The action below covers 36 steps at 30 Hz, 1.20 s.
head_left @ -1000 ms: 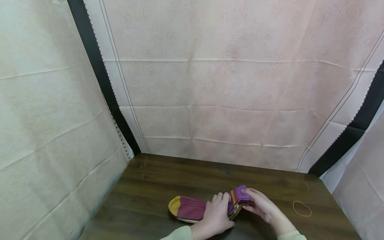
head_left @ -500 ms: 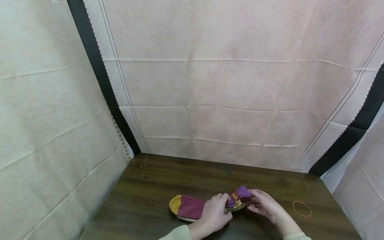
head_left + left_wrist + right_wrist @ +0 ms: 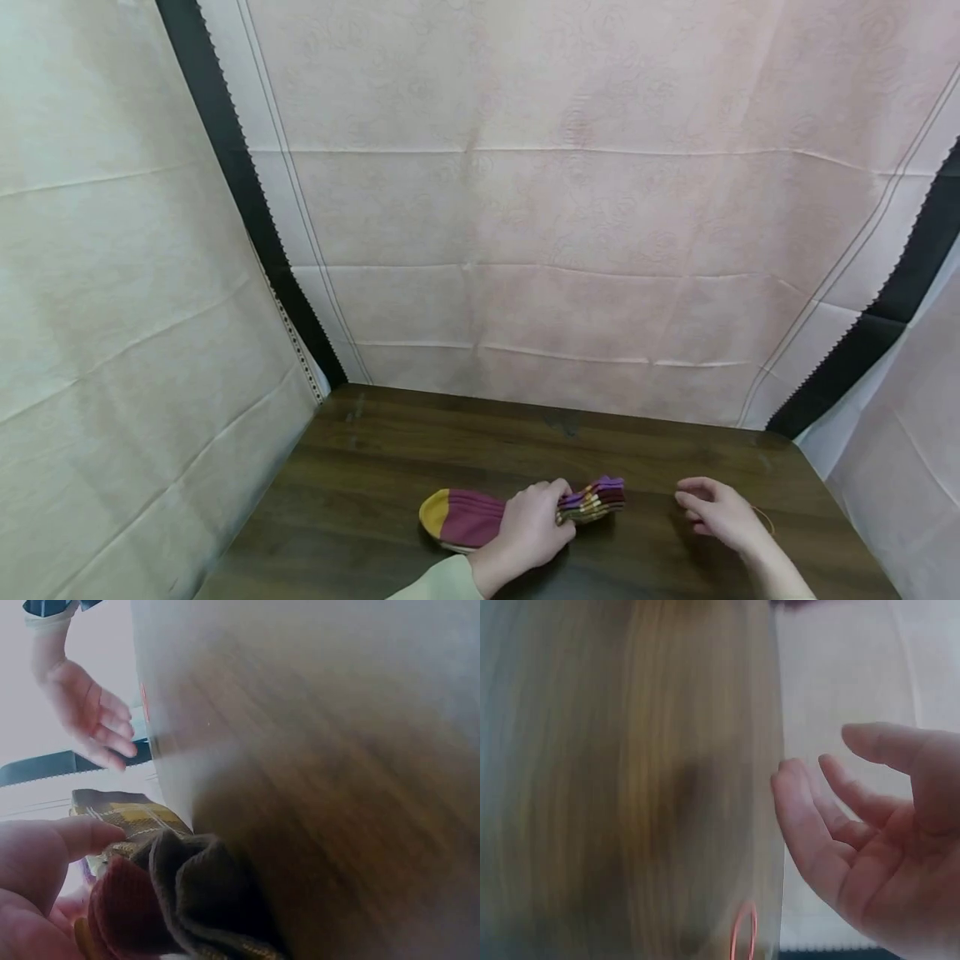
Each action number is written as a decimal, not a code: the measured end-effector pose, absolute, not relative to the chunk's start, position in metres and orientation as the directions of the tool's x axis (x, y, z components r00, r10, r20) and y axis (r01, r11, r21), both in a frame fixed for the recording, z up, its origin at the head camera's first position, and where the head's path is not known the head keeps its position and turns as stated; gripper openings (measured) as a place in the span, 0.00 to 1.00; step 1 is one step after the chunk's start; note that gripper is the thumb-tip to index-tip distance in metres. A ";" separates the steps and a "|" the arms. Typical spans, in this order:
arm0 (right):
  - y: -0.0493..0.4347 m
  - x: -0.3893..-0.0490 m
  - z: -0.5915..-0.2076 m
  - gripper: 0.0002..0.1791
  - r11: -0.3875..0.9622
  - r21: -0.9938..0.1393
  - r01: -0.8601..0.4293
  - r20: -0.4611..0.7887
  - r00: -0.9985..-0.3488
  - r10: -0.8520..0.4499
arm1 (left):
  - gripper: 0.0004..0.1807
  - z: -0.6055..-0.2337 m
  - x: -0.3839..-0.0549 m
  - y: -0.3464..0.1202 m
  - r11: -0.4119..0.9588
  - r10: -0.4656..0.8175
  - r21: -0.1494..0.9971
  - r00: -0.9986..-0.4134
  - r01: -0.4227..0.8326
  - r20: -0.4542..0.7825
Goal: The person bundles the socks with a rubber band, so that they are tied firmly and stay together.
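A stack of socks [image 3: 468, 518], maroon on top with a yellow toe end, lies on the wooden table. My left hand [image 3: 528, 525] grips the stack around its middle, with the toe end out to the left and the layered purple, maroon and olive cuffs out to the right. In the left wrist view the thumb presses against the bunched socks [image 3: 135, 900]. My right hand [image 3: 716, 512] is off to the right, holding nothing, fingers loosely bent and thumb apart. Beside it a thin orange rubber band [image 3: 742, 930] lies on the table, partly hidden by that hand in the head view.
The dark wooden table [image 3: 450, 425] ends at a pale patterned cloth [image 3: 562, 250] hung behind it. Another cream cloth [image 3: 135, 333] hangs along the left side, and black strips edge the back cloth.
My right hand has let go of the sock cuffs and moved right, near the rubber band. The cuffs have dropped into a compact bunch. My left hand keeps its grip on the socks.
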State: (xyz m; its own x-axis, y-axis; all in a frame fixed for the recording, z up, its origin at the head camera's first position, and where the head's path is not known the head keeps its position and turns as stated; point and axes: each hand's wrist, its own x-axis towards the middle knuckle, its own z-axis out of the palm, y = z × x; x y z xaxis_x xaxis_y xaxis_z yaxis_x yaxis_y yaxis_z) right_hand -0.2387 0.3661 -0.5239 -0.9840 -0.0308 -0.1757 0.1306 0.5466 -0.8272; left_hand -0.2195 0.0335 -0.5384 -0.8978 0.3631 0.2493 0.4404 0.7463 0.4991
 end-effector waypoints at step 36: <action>0.404 -0.226 -0.548 0.09 0.783 -0.622 0.024 0.028 -0.998 0.052 | 0.14 -0.536 -0.229 0.031 0.740 0.362 0.546 -0.917 0.392 0.167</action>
